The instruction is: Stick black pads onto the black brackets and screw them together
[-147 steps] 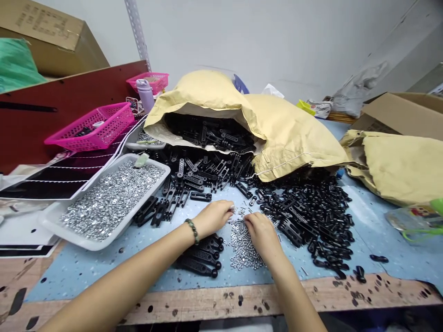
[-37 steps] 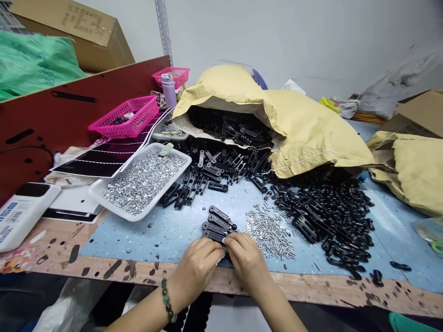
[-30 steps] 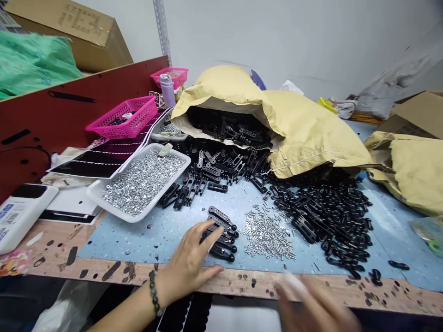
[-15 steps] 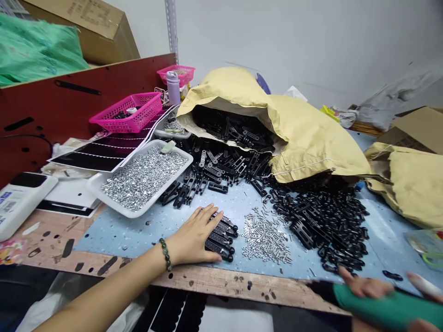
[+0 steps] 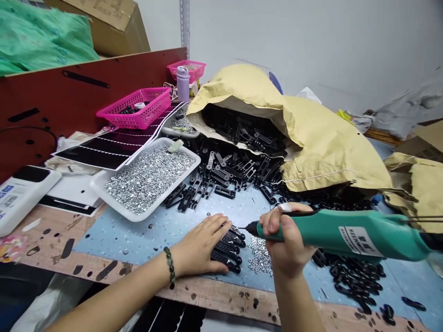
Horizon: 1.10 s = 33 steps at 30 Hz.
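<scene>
Right on the black plastic strips (image 5: 226, 253), the left hand (image 5: 199, 244) lies flat and open, with its fingers spread. Just to the right of the strips, the right hand (image 5: 285, 235) is closed tight around a green electric screwdriver (image 5: 346, 233), and its thin tip points at them. Also beside the strips sits a small pile of silver screws and nuts (image 5: 259, 260).

Position: worn on the person's head
Facing: forward and down
Nearness: close above the bare left hand (image 5: 199, 244) and bare right hand (image 5: 285, 237)
Below: pale blue speckled mat (image 5: 114, 240)
</scene>
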Tool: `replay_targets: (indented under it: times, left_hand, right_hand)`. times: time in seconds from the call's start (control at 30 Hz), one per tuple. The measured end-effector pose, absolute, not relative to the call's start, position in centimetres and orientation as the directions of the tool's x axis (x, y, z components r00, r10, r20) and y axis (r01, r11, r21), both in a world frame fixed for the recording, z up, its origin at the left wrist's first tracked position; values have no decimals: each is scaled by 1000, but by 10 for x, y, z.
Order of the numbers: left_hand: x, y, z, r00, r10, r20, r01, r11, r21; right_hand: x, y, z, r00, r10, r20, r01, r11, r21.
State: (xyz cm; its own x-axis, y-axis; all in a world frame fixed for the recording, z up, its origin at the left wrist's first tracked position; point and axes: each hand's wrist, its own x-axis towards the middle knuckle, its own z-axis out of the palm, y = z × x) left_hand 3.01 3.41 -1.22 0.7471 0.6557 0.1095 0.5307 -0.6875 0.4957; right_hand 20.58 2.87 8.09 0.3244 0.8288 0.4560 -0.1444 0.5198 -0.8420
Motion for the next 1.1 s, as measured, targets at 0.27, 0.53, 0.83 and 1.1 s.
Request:
replay_targets:
  times: [0.27,0.53,0.83,1.1]
  left_hand:
    - [31,33,-15,736,666,119,528,-675,515]
    - [35,31,-14,716,687,126,545,-663,513]
    - [35,31,-14,722,678,135,530,-669,521]
    - [35,31,-12,728,671,141,533,-683,500]
  right_hand:
    - [207,35,70,162,900,405,-136,427,-894]
    - [204,39,60,59,921,386,-117,390,-913]
    - [219,8,81,169,846,506,-136,528,-838]
    - [218,13,76,114,883,454,-136,467,-874]
